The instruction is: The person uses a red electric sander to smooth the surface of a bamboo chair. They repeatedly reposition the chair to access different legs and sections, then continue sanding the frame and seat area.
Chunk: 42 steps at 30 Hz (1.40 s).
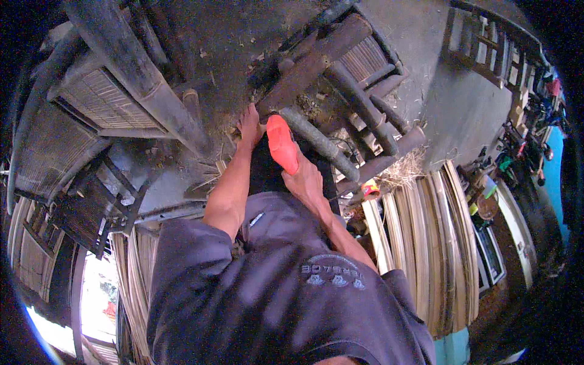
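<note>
An orange-red power drill [281, 146] is in my right hand [304, 184], which is wrapped round its lower end. The drill's far end comes close to a dark bamboo frame [310, 64]; its tip is hidden from above. Left of the drill, my left hand [249, 126] grips the near end of the frame's thick bamboo pole, though the fingers show only in part. A greenish round bamboo pole [319, 143] slants away just right of the drill.
Bamboo chairs with slatted panels [115, 100] stand at the left. Long split bamboo strips [426, 243] lie at the right, near a pile of shavings [404, 170]. Farther right are cluttered tools [517, 152] and a slatted bamboo rack [486, 42].
</note>
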Each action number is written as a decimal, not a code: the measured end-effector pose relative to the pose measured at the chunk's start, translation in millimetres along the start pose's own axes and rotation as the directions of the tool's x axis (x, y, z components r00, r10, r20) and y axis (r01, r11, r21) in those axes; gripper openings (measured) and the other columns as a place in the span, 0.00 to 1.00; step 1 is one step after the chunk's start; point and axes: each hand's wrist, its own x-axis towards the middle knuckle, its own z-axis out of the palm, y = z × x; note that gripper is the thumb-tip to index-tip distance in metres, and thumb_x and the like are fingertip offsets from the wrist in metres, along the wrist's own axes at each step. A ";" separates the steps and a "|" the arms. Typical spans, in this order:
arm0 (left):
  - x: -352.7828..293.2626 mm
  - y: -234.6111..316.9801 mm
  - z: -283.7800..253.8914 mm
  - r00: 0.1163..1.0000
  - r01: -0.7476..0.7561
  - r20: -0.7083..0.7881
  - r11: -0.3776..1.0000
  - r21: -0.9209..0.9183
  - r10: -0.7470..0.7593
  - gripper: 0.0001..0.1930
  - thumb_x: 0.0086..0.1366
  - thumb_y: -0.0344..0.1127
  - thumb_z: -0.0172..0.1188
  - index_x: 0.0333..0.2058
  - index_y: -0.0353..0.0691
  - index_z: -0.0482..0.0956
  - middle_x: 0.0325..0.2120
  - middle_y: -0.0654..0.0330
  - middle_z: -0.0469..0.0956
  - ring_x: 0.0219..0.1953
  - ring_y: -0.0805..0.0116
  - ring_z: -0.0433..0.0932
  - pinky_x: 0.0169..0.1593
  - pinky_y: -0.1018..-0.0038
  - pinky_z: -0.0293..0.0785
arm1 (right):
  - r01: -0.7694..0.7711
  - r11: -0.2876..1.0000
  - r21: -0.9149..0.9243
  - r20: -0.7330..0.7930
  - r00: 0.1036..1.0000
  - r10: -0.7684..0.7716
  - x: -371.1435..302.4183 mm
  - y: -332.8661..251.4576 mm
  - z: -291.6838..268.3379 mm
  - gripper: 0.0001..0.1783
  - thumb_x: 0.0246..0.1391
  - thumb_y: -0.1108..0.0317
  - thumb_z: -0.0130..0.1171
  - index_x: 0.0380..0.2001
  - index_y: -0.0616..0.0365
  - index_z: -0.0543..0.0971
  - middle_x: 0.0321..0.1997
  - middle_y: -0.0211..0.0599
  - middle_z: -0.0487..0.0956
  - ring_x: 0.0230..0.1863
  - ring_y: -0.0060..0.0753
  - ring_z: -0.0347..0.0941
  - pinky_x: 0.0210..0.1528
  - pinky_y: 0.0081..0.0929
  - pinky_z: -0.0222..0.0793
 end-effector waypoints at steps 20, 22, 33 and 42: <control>11.6 9.1 -28.8 0.981 0.087 0.176 0.995 -0.054 -0.077 0.52 0.42 0.45 0.74 0.61 0.33 0.53 0.57 0.42 0.66 0.60 0.46 0.64 0.61 0.54 0.60 | 0.156 0.971 0.182 -0.262 0.959 -0.105 -126.2 30.8 -58.7 0.45 0.44 0.69 0.62 0.66 0.58 0.55 0.46 0.50 0.77 0.48 0.54 0.73 0.50 0.37 0.69; 6.8 38.0 -58.6 0.941 0.135 0.304 0.988 0.072 -0.150 0.51 0.44 0.47 0.73 0.62 0.34 0.53 0.56 0.43 0.67 0.59 0.46 0.65 0.60 0.54 0.62 | 0.087 0.942 0.324 -0.352 0.935 0.035 -134.6 49.8 -61.0 0.38 0.42 0.71 0.61 0.60 0.58 0.64 0.45 0.51 0.76 0.48 0.55 0.73 0.51 0.38 0.68; 30.6 26.1 -70.5 0.918 -0.368 0.205 0.923 0.115 0.341 0.36 0.56 0.46 0.64 0.57 0.32 0.60 0.53 0.38 0.67 0.54 0.40 0.67 0.55 0.55 0.66 | -0.359 0.644 0.676 -0.481 0.448 0.754 -241.1 266.4 60.8 0.23 0.44 0.70 0.54 0.48 0.56 0.75 0.36 0.50 0.79 0.40 0.49 0.76 0.45 0.37 0.69; -46.5 120.9 11.3 0.755 -0.654 0.152 0.746 0.123 0.637 0.13 0.64 0.39 0.54 0.34 0.31 0.72 0.28 0.41 0.75 0.35 0.39 0.74 0.39 0.54 0.68 | -0.362 0.098 0.927 0.006 0.276 0.961 -313.2 450.9 399.9 0.18 0.49 0.62 0.57 0.41 0.61 0.77 0.28 0.47 0.80 0.32 0.49 0.78 0.35 0.42 0.71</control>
